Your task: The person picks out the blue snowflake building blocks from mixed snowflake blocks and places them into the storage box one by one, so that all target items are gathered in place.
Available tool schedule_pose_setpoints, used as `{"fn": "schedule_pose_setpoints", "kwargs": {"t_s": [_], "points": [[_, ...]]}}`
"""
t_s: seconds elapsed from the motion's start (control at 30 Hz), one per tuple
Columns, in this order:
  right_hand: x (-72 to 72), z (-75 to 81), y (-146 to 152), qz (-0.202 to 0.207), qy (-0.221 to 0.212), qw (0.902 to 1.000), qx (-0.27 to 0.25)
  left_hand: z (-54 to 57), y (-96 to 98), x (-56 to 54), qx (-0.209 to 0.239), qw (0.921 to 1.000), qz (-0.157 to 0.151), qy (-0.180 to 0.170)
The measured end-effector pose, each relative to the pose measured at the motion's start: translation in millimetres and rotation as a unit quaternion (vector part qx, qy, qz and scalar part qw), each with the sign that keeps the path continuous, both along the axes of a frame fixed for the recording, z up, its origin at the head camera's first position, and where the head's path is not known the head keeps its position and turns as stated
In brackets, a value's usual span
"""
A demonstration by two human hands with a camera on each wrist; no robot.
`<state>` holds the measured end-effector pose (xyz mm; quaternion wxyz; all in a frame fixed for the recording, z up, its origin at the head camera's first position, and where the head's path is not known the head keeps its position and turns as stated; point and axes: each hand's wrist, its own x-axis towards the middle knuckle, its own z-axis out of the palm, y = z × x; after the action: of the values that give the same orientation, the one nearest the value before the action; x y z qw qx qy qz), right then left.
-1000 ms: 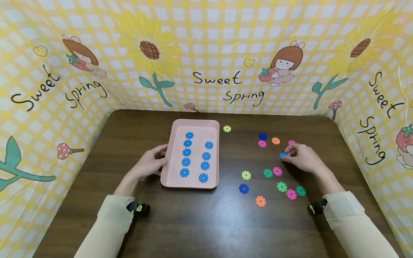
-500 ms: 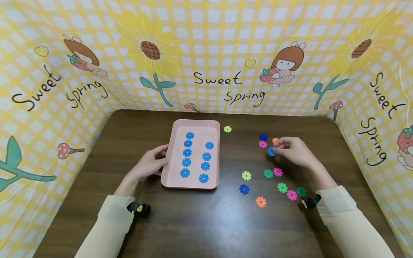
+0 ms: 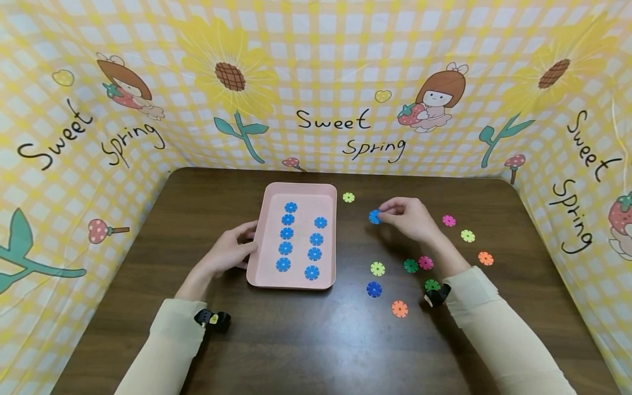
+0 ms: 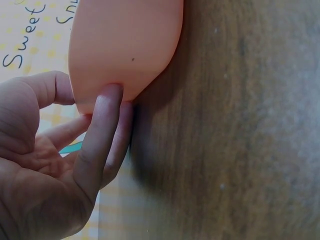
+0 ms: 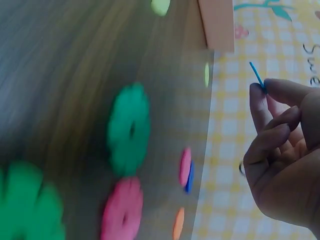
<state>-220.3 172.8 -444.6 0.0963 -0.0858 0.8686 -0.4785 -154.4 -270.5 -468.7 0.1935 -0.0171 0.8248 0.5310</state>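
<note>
My right hand (image 3: 407, 216) pinches a blue notched plastic disc (image 3: 374, 216) between thumb and fingertips, raised above the table between the pink tray (image 3: 332, 247) and the loose discs. In the right wrist view that blue disc (image 5: 256, 75) appears edge-on at the fingertips. My left hand (image 3: 228, 249) grips the tray's left side; in the left wrist view its fingers (image 4: 102, 130) lie against the outer wall. Inside the tray, blue discs lie flat in two columns, the left one (image 3: 286, 233) longer than the right one (image 3: 316, 239).
Loose discs lie right of the tray: yellow-green (image 3: 348, 197), dark blue (image 3: 373, 289), orange (image 3: 399, 309), teal (image 3: 410, 266), pink (image 3: 449, 220) and others. Some are hidden under my right hand and forearm. A checked cloth (image 3: 316, 77) stands around the brown table (image 3: 296, 340).
My right hand has carried the blue disc leftward and farther back, toward the tray. Several discs on the right have come into view behind it. My left hand and the tray stay put.
</note>
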Motion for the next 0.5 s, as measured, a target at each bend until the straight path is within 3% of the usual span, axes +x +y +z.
{"fn": "schedule_pose_setpoints", "kwargs": {"t_s": [0.5], "points": [[-29.1,-15.3,-91,-0.025,0.038,0.9986,-0.028,-0.6,-0.3,1.4,0.008,1.0,-0.001,0.003]]}}
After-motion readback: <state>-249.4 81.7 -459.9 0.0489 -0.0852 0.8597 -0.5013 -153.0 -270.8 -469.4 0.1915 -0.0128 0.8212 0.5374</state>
